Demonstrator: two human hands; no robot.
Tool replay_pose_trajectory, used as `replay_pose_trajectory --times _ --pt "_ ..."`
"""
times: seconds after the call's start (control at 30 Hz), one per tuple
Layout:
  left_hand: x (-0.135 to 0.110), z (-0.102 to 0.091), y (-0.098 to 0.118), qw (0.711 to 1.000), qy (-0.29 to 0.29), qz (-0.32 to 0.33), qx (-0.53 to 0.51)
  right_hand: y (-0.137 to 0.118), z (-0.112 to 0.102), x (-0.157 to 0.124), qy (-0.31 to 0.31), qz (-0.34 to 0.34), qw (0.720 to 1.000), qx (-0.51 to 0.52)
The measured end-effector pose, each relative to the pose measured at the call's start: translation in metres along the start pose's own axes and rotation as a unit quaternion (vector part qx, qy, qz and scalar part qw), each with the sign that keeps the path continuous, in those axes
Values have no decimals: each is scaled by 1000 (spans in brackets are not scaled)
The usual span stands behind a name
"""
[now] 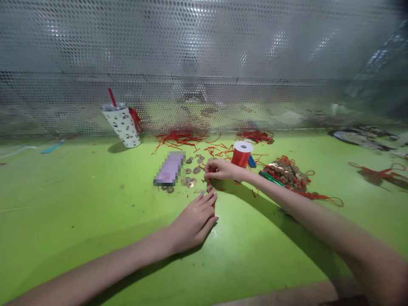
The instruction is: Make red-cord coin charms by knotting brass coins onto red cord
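My left hand (pixel 197 219) rests low over the table with its fingers bent onto a red cord (pixel 214 209), which shows between fingers and thumb. Just beyond its fingertips a round coin with a hole (pixel 209 188) lies on the cord. My right hand (pixel 221 169) is closed in a pinch farther up, with red cord at its fingertips; the exact grip is partly hidden. Left of it, loose brass-coloured coins (pixel 190 183) are scattered beside a phone-like rectangular object (pixel 170 168), blurred out. A spool of red cord (pixel 241 155) stands behind my right wrist.
A pile of coins strung with red cord (pixel 291 174) lies right, with a green lighter-like object (pixel 271 178) at its edge. Red cord scraps (pixel 181 138) lie at the back. A white tumbler (pixel 123 125) with a red straw stands left, before a perforated metal screen (pixel 153 55).
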State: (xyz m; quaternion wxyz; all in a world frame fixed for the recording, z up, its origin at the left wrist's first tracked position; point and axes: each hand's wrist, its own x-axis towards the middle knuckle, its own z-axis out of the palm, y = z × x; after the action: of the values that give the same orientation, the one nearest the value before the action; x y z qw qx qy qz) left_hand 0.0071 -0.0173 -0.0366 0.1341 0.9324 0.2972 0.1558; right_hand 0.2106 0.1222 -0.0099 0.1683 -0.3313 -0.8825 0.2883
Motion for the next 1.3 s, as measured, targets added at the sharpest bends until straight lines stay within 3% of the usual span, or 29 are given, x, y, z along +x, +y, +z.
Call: replay_pose_trajectory --times 0.13,0.37,0.43,0.57,0.67,0.83,1.1,1.3 --pt "1 4 5 1000 11 -5 8 -2 12 0 81 -18 996 -28" --pt "1 7 5 1000 23 1 18 -13 11 -14 271 -2 953 137" --pt "1 8 5 999 29 1 23 -23 11 -27 256 -9 957 140" --pt "2 11 6 999 46 7 28 -38 21 -57 110 -43 992 36" --pt "2 12 6 998 58 11 27 -40 35 -70 57 -31 997 -41" --pt "0 9 7 996 78 33 30 -34 46 -76 76 -10 997 -26" --pt "-18 -1 27 989 81 120 -41 -31 40 -78 44 -55 997 -24" --pt "-30 -22 41 963 -10 221 -154 -29 44 -80 53 -90 994 -42"
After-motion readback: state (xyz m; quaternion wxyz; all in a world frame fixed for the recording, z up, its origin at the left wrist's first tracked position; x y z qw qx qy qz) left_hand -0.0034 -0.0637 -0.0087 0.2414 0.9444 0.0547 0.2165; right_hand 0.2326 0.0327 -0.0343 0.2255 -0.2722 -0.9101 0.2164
